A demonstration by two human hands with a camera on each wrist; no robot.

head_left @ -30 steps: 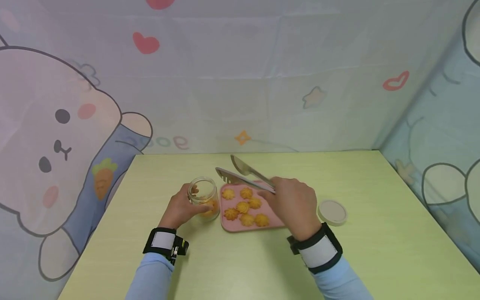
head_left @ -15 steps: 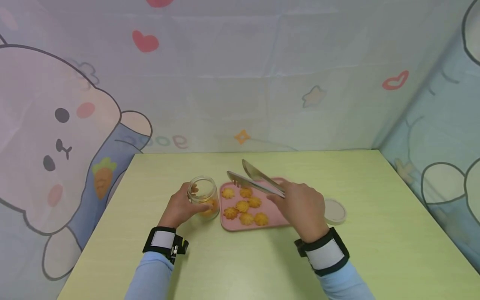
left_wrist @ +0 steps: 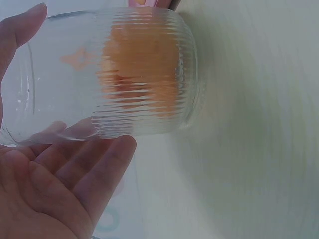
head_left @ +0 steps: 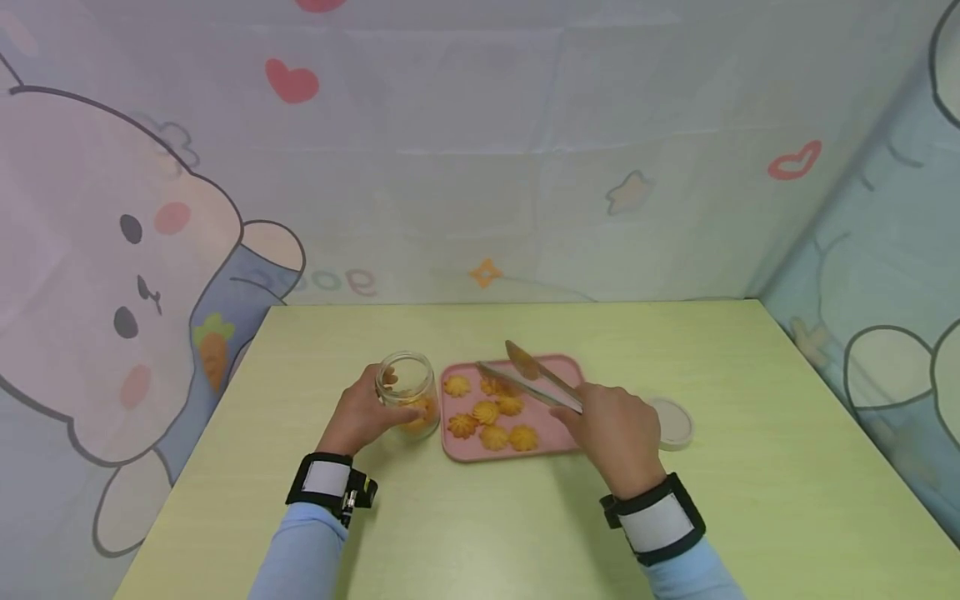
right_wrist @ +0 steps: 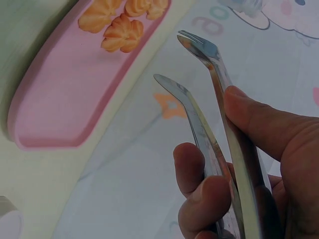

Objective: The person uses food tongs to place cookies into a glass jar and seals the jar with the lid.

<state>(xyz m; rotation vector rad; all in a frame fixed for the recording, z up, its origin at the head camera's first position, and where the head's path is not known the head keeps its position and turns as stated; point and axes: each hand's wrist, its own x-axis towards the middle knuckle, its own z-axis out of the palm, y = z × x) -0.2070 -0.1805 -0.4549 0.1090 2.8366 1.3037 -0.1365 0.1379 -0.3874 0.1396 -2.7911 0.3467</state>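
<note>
My left hand [head_left: 365,415] grips a clear glass jar [head_left: 406,379], its thumb and fingers on opposite sides of the glass. In the left wrist view, orange-yellow cookies [left_wrist: 142,64] fill the lower, ribbed part of the jar [left_wrist: 65,94]. My right hand [head_left: 617,433] holds metal tongs [head_left: 551,382] whose two arms stand apart with nothing between their tips. The tongs overlap the far part of a pink tray [head_left: 555,442] in the head view. Several flower-shaped cookies [head_left: 485,413] lie on the tray's left half.
A round white lid [head_left: 673,423] lies on the pale yellow table [head_left: 480,542], right of the tray and partly behind my right hand. A cartoon-printed cloth [head_left: 450,167] rises along the table's far edge and at both sides.
My right hand has moved right and a little nearer with the tongs, from beside the jar's mouth to over the tray. My left hand keeps its hold on the jar.
</note>
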